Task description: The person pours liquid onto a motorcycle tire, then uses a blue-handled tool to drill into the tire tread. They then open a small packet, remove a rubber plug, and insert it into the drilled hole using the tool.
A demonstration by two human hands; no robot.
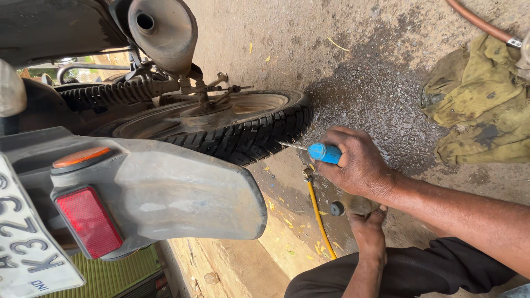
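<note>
The right hand point(361, 165), fingers closed round a blue-handled tool point(324, 153), had its metal tip at the tread of the rear tyre point(248, 138), not yet visibly sunk in, while the left hand point(364, 218) gripped a yellow hose's point(318, 215) fitting near the ground.

Both forearms are bare — no sleeves, no watch, no rings or gloves on either hand point(359, 165). The legs wear dark trousers point(408, 273) — plain black cloth, creased at the knee.
</note>
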